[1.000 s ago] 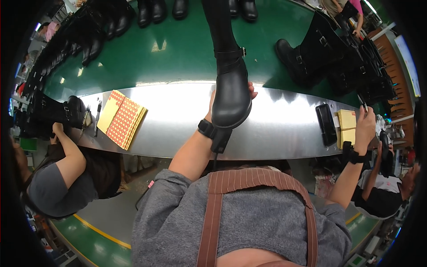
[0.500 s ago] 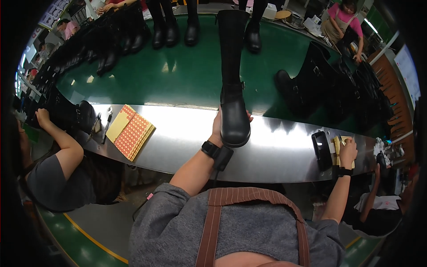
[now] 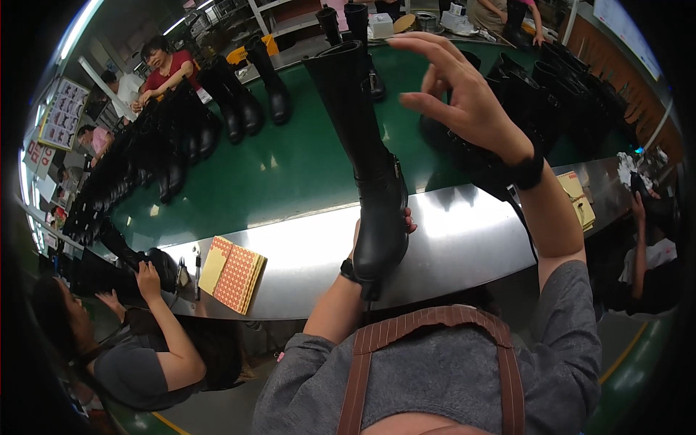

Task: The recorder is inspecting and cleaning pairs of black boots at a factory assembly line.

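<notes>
Boot (image 3: 366, 156), black, tall, buckled at the ankle: one, aloft over the near edge of the table (image 3: 308, 170), toe toward me, shaft leaning off to the far edge. Left grip (image 3: 410, 220): mine, grasping the boot's foot from beneath; fingers curl round its right side, palm hidden. Right grip (image 3: 467, 101): mine, released, nothing in it. Change since a moment ago: this one has left the yellow pad (image 3: 578, 201) near the table's right end and come up beside the shaft; the left alone bears the boot, the right is unburdened. Pose, right: elbow bent, forearm raised, thumb and fingers parted and curved, no contact with the shaft showing. Pose, left: forearm low, reaching forward. Also entered: red-dotted booklet (image 3: 233, 275) and pen (image 3: 196, 279), table's near edge, left
</notes>
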Demonstrator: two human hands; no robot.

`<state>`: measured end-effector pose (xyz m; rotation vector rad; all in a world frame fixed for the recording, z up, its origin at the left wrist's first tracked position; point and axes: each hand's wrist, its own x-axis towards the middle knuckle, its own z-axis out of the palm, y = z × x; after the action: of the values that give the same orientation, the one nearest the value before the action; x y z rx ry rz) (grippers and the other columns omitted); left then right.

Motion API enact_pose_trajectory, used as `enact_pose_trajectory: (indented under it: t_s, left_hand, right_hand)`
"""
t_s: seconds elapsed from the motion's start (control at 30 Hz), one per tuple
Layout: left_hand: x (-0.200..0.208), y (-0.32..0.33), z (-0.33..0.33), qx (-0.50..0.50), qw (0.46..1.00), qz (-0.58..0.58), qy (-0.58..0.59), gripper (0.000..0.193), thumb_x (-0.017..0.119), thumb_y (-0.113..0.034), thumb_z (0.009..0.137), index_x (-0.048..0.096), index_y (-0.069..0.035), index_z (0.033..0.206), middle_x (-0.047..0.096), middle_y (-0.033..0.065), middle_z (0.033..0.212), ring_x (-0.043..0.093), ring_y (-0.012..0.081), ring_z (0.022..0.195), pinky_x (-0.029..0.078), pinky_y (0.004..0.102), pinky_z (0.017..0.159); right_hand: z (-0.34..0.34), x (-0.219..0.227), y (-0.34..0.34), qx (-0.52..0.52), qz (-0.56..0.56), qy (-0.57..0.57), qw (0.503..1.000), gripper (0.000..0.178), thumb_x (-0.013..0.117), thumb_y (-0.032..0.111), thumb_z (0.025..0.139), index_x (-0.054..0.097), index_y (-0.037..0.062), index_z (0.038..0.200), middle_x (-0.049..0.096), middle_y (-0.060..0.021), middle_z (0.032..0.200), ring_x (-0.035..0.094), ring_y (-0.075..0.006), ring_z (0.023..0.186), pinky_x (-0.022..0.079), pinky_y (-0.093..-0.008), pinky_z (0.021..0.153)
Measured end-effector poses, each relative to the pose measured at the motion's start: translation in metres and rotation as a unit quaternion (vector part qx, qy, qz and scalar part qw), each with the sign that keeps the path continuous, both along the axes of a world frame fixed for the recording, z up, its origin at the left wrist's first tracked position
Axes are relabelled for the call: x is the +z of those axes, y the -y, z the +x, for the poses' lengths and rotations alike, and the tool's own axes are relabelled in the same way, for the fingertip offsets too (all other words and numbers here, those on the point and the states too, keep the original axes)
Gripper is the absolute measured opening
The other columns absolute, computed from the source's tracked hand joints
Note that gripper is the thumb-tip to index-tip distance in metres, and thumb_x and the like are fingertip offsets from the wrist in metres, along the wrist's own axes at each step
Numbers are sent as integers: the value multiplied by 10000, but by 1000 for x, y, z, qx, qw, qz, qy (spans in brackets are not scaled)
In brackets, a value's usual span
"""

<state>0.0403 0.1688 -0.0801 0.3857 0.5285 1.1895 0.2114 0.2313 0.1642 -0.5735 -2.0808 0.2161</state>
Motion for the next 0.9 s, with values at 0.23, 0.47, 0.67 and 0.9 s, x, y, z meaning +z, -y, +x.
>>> enact_pose_trajectory:
  t_s: [0.23, 0.47, 0.67, 0.9]
  left_hand:
    - [17, 7, 3, -42, 999, -7, 33, 218, 479, -79, 958, 517, 68, 1114, 594, 201, 910, 635, 287, 753, 564, 419, 746]
    - [19, 13, 5, -63, 995, -46, -66, 256, 451, -192, 998, 412, -82, 1226, 560, 95, 865, 562, 138, 669, 508, 284, 677]
    - [18, 13, 0, -99, 992, -11, 74, 277, 466, -187, 973, 526, 54, 1096, 605, 195, 922, 633, 266, 771, 550, 389, 731]
    - [13, 12, 2, -87, 992, -26, 88, 272, 469, -193, 976, 520, 30, 1123, 605, 177, 916, 631, 246, 783, 541, 365, 742]
  right_hand:
    - [-39, 44, -30, 39, -126, 152, 979, 318, 772, 255, 804, 651, -22, 903, 662, -43, 746, 663, -97, 653, 519, -200, 584]
    - [-35, 61, -25, 129, -165, 179, 961, 246, 694, 208, 870, 629, -23, 927, 642, -68, 735, 649, -123, 651, 509, -249, 599]
    - [-56, 43, -32, -29, 123, 115, 985, 386, 572, 323, 955, 601, -24, 788, 613, -97, 627, 629, -200, 550, 461, -315, 518]
    - [-51, 66, -40, 164, -515, -96, 836, 497, 554, 428, 952, 641, -61, 936, 661, -100, 825, 658, -179, 650, 520, -253, 657]
